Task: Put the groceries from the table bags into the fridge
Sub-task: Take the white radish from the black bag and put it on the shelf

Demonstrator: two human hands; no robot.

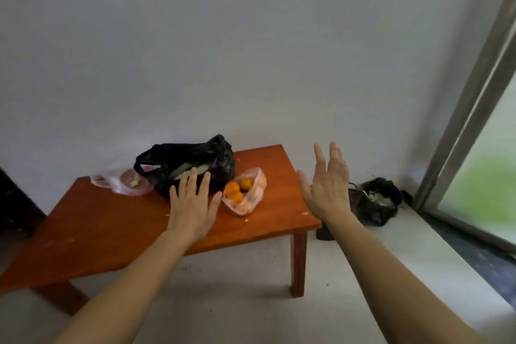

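A low orange-brown wooden table (pixel 106 232) stands against the white wall. On it sits a black plastic bag (pixel 217 159) with pale green vegetables showing inside. Left of it lies a clear pinkish bag (pixel 117 184) holding something reddish. Right of it lies a clear bag of oranges (pixel 245 190). My left hand (pixel 192 207) is stretched out flat with spread fingers, just in front of the black bag. My right hand (pixel 326 187) is raised beyond the table's right end, fingers straight, holding nothing. No fridge is in view.
A dark bag with scraps (pixel 377 201) lies on the floor in the corner right of the table. A sliding glass door with a metal frame (pixel 469 109) fills the right side. A dark object (pixel 14 204) stands at the left edge. Pale floor lies in front.
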